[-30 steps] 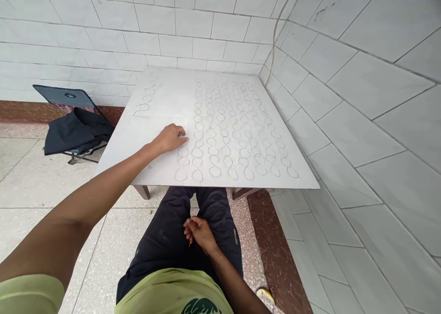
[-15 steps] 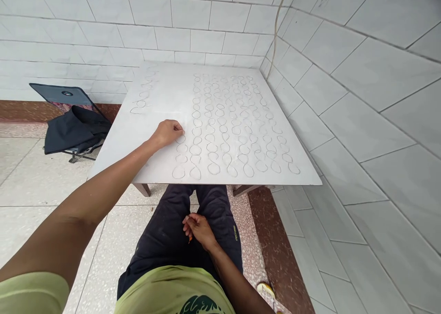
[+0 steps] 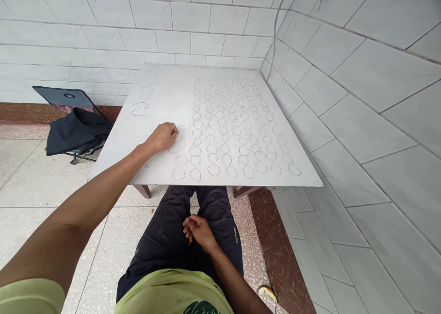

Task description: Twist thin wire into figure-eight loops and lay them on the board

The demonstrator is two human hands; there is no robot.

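Note:
My left hand (image 3: 166,136) reaches over the white board (image 3: 165,89), fingers pinched close to its surface. What the fingertips hold, if anything, is hidden. Columns of thin dark looping lines (image 3: 213,165) cover the right half of the board; I cannot tell whether they are drawn or laid thread. Just below and right of my left hand is the shortest column of loops (image 3: 178,172), near the front edge. In my lap rests my right hand (image 3: 200,230), its fingers curled on a small orange object (image 3: 190,242), mostly hidden by the hand.
Another column of loops (image 3: 139,106) runs along the board's far left. Tiled walls stand behind and to the right, with a cable (image 3: 274,38) in the corner. A folding chair (image 3: 69,96) with dark cloth (image 3: 77,130) on it stands left. Wooden legs (image 3: 143,191) support the board.
My left hand has shifted slightly left and down. Part of the loop column beside it no longer shows in its former place; a faint curve now lies under the hand. My right hand stays put.

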